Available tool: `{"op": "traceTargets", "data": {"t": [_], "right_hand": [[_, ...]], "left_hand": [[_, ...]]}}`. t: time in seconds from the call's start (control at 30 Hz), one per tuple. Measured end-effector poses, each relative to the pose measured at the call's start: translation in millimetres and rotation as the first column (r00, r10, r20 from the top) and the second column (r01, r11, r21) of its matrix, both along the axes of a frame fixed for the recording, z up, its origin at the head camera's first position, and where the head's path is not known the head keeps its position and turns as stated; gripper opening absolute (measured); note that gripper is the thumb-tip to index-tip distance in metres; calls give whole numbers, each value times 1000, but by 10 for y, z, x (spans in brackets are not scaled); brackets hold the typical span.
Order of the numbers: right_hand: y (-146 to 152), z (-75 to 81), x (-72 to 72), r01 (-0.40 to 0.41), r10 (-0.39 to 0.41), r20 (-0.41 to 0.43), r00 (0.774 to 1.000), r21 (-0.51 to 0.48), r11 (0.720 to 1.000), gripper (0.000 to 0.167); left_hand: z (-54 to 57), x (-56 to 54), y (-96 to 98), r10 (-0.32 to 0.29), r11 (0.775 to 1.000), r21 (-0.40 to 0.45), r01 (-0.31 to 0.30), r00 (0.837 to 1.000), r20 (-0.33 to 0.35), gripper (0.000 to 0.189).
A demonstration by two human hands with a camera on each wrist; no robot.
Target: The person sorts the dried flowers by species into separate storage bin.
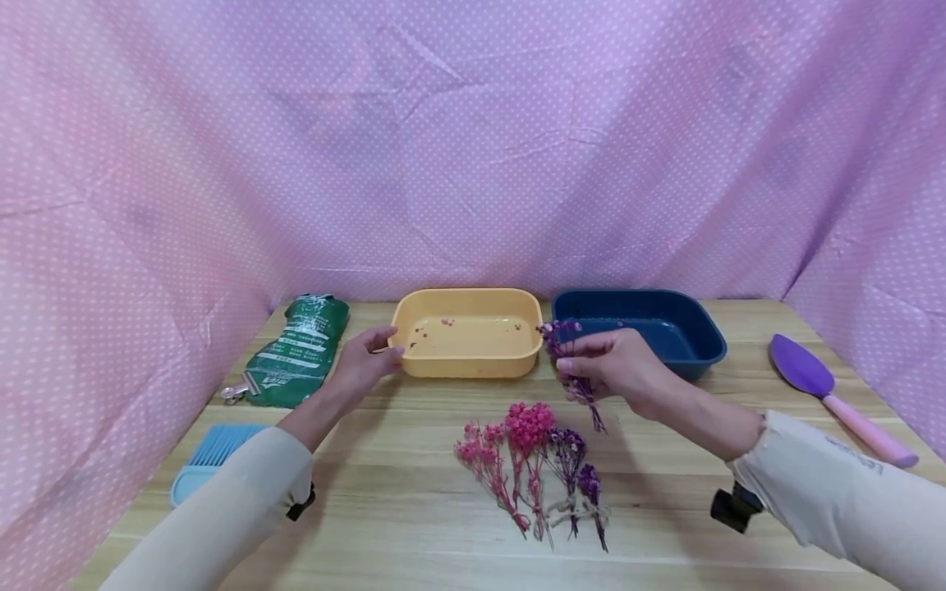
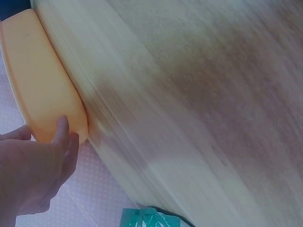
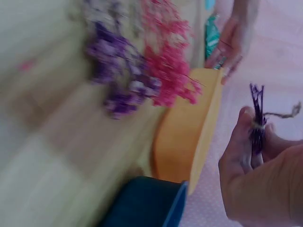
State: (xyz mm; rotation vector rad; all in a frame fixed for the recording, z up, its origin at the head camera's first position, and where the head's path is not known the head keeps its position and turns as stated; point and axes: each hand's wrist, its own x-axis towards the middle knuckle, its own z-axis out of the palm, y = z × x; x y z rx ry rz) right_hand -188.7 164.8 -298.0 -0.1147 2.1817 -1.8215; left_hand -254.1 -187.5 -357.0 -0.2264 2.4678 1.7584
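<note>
My right hand [image 1: 617, 369] pinches a small bunch of dried purple flowers [image 1: 559, 335] between thumb and fingers, above the table near the gap between the two basins. Its stems, tied with twine, show in the right wrist view as a stem bundle [image 3: 257, 127]. At the left end of the yellow basin [image 1: 469, 367], my left hand [image 1: 362, 361] has its fingertips against the wall and rim, thumb apart from the fingers. Small pink bits lie inside that basin. In front lie pink dried flower bunches [image 1: 528, 427] and purple dried flower bunches [image 1: 567, 451].
Right of the yellow basin stands a dark blue basin [image 1: 698, 345]. A green bag [image 1: 299, 353] with a metal clip and a light blue brush [image 1: 214, 460] lie at left. A purple spatula [image 1: 801, 365] with a pink handle is at far right. Dotted pink cloth [image 1: 473, 164] hangs behind.
</note>
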Motion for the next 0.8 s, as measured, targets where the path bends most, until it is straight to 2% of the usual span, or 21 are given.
{"op": "traceTargets", "data": {"t": [0.2,0.33,0.47,0.57,0.8], "right_hand": [[-176,74,-218,-63,65,55,996,-40,997,32],[-310,94,-375,-77,78,69,995,-17,997,27],[-446,126,-541,-100,98,39,994,36,994,24],[-557,162,-655,-103,100,40,994,65,993,26],[-806,225,-853,-70,63,118,991,50,996,28]], "left_hand": [[-5,-5,10,-4,1000,9,4,1000,-21,50],[9,3,9,-10,1000,7,10,1000,-11,50],[8,-2,0,-8,1000,4,8,1000,2,50],[2,-2,-5,-5,1000,0,5,1000,11,50],[19,-1,0,-5,1000,3,5,1000,9,50]]}}
